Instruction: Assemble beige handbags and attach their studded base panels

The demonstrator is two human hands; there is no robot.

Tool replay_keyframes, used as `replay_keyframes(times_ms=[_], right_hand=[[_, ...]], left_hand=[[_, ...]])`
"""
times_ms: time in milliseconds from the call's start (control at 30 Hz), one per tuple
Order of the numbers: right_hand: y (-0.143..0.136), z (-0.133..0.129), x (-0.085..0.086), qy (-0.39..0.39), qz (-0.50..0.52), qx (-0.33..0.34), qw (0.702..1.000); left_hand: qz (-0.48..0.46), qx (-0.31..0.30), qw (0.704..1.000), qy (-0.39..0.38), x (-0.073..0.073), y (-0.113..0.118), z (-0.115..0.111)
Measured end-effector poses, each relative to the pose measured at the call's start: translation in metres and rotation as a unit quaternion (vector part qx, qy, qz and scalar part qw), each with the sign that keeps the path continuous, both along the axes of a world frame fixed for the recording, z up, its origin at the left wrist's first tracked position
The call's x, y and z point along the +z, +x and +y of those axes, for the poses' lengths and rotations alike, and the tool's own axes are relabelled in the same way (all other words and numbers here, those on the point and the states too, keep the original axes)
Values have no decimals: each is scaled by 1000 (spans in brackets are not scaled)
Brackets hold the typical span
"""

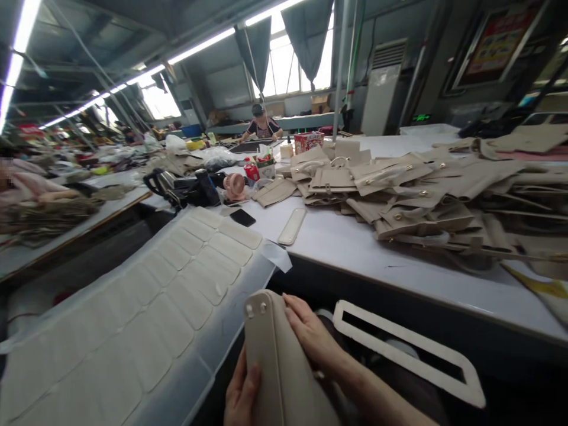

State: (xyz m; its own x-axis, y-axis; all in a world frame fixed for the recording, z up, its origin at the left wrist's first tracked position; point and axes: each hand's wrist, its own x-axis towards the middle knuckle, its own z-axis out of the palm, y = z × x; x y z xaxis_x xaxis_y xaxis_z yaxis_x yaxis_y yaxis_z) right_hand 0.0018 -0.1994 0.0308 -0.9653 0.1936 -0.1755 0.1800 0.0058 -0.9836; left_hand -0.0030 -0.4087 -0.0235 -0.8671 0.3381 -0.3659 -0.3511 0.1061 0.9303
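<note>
Head-worn camera looks forward and down, close above the lap.

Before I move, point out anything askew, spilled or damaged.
The sheet's corner curls up at the table's edge, and the beige bags lie jumbled. I see no spill, nor damage on the held piece.

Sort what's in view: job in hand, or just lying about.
Likely the job:
- beige piece, held in the left hand, right hand against it
- pale slotted frame
- sheet of rounded pieces
- beige pile
- pale oblong piece

Apparently just lying about:
- pink fan
- red bottle
- flat black object
- red patterned box
</note>
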Motion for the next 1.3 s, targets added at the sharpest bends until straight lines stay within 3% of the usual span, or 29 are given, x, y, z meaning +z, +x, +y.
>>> replay_keyframes(times_ms=[67,133,267,433,733,833,1033,1167,1300], right_hand=[[26,4,10,9,46,39,998],[48,4,26,51,73,49,995],[63,-15,41,148,63,8,987],[52,-34,27,188,44,-36,981],[52,-25,6,132,59,-101,984],[49,-20,4,92,62,-89,990],[33,-7,12,108,80,-136,981],[33,-9,6,130,109,-175,970],[34,-12,-5,111,109,-173,972]], left_hand=[[36,44,998,-18,4,9,6],[69,48,996,-27,10,13,14],[168,40,983,-56,22,11,27],[264,51,960,-74,36,9,37],[260,88,961,-46,41,12,53],[229,79,969,-43,48,3,56],[322,44,942,-86,67,-2,69],[325,60,940,-86,67,4,75],[308,75,946,-70,65,10,73]])
